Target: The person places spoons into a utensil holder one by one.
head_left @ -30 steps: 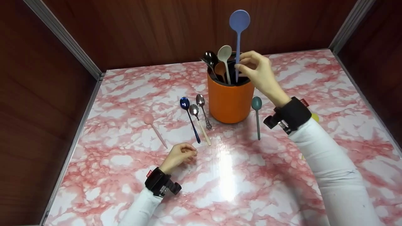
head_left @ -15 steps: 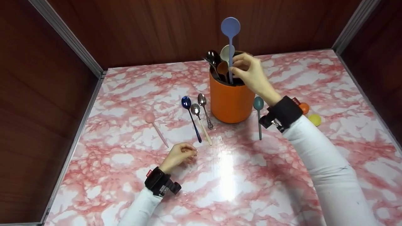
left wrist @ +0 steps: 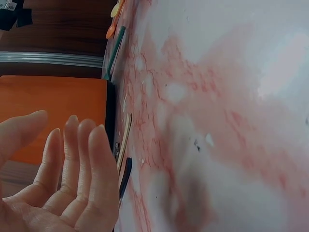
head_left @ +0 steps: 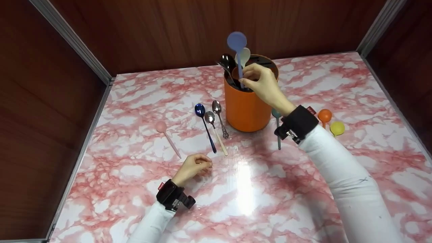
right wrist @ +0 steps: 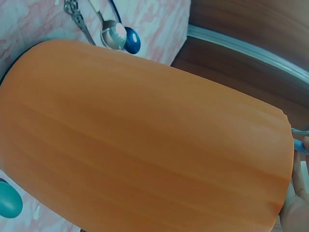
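In the upper middle of the head view we see an orange container (head_left: 248, 109) standing upright, its mouth fitted with a black slotted insert (head_left: 264, 62). The right hand (head_left: 265, 82) is above its front rim, thumb and fingertips pinching the handle of a violet spoon (head_left: 237, 41). That spoon stands bowl up, leaning slightly left, with its lower end at the container's mouth; we cannot tell how deep it reaches.

Also in the container, toward its left side, we find a black spoon (head_left: 227, 60), a slim metallic utensil (head_left: 227, 71) and a pale spoon (head_left: 246, 54), partly covered by the violet one.

At lower centre, the left hand (head_left: 192, 168) holds nothing; in the left wrist view its fingers are loosely bent and close together, the thumb apart. Left of the container's base we see a blue spoon (head_left: 199, 110); at its right lies a teal spoon (head_left: 276, 113), partly behind the right wrist.
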`<state>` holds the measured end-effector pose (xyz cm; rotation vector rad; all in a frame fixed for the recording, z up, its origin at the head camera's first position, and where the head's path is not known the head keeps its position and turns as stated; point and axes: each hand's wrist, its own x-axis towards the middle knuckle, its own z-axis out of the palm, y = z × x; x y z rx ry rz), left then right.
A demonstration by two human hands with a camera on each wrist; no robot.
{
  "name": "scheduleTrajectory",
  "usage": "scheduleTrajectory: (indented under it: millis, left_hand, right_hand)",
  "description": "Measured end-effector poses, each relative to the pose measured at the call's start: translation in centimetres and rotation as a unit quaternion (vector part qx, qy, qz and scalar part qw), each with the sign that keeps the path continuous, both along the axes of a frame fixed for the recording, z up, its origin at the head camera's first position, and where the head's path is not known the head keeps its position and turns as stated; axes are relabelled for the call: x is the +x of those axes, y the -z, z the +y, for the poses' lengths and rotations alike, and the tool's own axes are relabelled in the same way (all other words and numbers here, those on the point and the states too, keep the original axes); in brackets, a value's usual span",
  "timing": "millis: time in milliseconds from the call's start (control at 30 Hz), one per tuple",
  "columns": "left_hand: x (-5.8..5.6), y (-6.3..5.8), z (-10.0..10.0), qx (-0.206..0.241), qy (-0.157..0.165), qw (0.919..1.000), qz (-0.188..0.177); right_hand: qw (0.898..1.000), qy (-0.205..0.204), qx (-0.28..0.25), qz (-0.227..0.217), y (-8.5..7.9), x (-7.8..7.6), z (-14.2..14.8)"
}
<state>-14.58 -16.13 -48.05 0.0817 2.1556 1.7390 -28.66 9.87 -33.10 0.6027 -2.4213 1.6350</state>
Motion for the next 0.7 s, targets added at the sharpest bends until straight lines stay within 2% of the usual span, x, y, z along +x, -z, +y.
scheduleTrajectory:
  millis: [333, 700]
  left_hand:
    - [0.1, 0.0, 0.2, -0.007, -0.007, 0.9998, -0.017]
    - [0.0, 0.0, 0.6, 0.021, -0.007, 0.9995, -0.024]
  right_hand:
    - [0.999, 0.007, -0.005, 0.037, 0.2, 0.5, 1.2]
    - [0.999, 0.015, -0.022, 0.047, 0.2, 1.8, 2.8]
